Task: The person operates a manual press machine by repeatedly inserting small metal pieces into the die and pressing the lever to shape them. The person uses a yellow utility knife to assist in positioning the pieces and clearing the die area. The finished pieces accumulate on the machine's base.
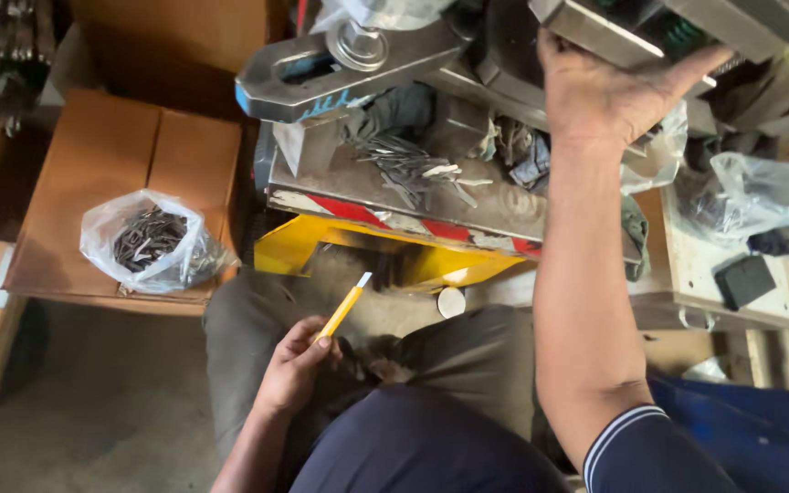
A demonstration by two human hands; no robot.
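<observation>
Over my lap, my left hand [296,365] pinches a light, stiff yellow stick [343,309] at its lower end, while my right hand [606,87] grips the heavy, rigid lever [614,32].

cluttered metal surface [340,178] with a red-and-white striped front edge

a loose pile of thin metal strips [408,166] lies on it beside grey rags [527,155]; to the left, a cardboard box [102,155] carries a clear plastic bag of dark metal pieces [152,242].
</observation>
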